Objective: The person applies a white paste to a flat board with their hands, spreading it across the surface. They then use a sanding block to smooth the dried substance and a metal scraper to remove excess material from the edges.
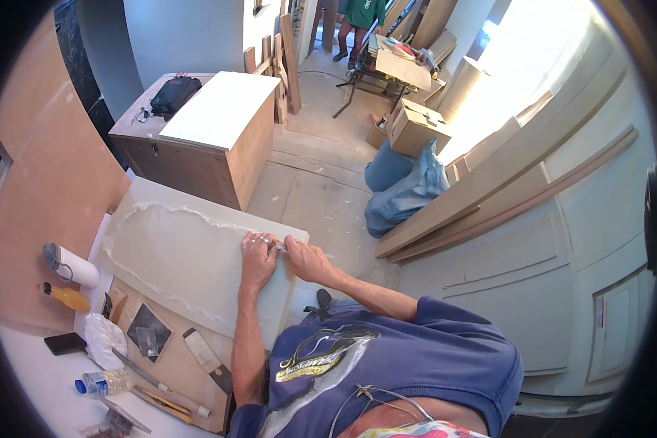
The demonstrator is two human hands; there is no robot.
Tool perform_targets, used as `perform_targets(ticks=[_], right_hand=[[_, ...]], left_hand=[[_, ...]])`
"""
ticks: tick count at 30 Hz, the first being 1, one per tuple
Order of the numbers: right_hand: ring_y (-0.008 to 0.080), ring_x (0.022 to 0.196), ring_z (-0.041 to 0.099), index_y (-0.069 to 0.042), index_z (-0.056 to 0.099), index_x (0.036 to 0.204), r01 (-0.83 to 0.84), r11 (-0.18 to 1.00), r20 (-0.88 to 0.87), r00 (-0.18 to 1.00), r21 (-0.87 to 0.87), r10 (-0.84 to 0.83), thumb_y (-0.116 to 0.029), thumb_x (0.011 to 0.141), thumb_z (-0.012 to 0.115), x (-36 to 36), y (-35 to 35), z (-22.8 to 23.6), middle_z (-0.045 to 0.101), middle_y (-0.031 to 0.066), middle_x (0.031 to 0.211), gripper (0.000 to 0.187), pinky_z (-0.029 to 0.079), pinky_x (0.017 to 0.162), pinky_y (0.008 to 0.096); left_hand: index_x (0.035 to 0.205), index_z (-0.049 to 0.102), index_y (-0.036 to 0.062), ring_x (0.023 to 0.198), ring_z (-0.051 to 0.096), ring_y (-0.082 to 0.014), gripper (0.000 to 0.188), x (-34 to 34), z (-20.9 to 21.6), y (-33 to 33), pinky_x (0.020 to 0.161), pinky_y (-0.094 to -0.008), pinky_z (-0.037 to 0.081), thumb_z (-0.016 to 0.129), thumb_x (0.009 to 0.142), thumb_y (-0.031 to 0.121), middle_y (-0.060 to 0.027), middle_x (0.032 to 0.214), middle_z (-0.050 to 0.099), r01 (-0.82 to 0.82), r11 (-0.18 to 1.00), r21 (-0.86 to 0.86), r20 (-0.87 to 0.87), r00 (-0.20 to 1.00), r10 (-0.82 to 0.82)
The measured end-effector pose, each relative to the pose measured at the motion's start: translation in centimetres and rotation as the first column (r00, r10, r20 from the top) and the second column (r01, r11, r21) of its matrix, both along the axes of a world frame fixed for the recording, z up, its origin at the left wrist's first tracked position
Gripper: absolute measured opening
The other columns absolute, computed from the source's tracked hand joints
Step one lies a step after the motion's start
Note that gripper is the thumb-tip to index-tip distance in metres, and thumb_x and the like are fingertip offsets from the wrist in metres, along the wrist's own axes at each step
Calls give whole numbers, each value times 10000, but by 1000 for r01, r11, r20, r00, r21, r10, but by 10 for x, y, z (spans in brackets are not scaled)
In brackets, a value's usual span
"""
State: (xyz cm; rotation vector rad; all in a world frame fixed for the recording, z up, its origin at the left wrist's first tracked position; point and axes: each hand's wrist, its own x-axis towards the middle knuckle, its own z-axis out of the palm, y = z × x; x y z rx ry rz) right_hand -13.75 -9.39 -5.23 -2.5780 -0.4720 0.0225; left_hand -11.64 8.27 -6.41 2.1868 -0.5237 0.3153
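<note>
Fingers [291, 242], left and right, curled close at crumpled white material [280, 249]

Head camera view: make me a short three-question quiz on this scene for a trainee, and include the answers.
1. True or false: the left hand and the right hand are at opposite ends of the pale board.
2. Multiple choice: what colour is the body of the bottle next to the white flask?
A) Green
B) Orange-yellow
C) Purple
3. Short answer: what dark thing lies on the wooden chest, beside the white panel?

Key:
1. False; they are close together, near the board's right end.
2. B
3. A black bag or case.
</note>
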Motion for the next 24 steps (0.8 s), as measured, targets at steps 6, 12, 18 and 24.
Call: perform_targets(ticks=[6, 12, 18, 24], right_hand=[[424, 914, 691, -6, 493, 1146, 28, 984, -16, 1000, 174, -26, -230, 957, 677, -7, -1, 26, 655, 246, 1034, 346, 541, 760, 536], [416, 894, 698, -9, 536, 1134, 25, 999, 93, 995, -19, -24, -226, 965, 666, -4, -5, 3, 647, 226, 1013, 305, 541, 736, 538], [469, 824, 683, -26, 517, 1074, 2, 992, 19, 1000, 125, -4, -186, 994, 586, -4, 4, -1, 642, 256, 953, 192, 518, 716, 577], [478, 841, 673, -31, 472, 1109, -19, 966, 102, 995, 259, -7, -185, 997, 579, -5, 2, -7, 670, 237, 884, 218, 503, 709, 586]], left_hand=[[998, 659, 92, 1073, 627, -296, 59, 2, -1, 6, 1178, -516, 313, 629, 958, 122, -80, 962, 681, 1, 1000, -19, -18, 1000, -1], [998, 654, 94, 1060, 632, -297, 54, 3, -4, 2, 1178, -513, 314, 636, 956, 123, -84, 952, 686, 18, 999, -27, -3, 1000, -18], [990, 652, 96, 999, 652, -282, 49, 3, -2, 5, 1177, -502, 315, 642, 967, 138, -77, 915, 687, -1, 997, -75, -33, 999, -1], [978, 648, 93, 937, 664, -266, 64, 2, 1, 5, 1179, -482, 312, 654, 969, 157, -73, 883, 687, 5, 995, -104, -33, 999, -8]])
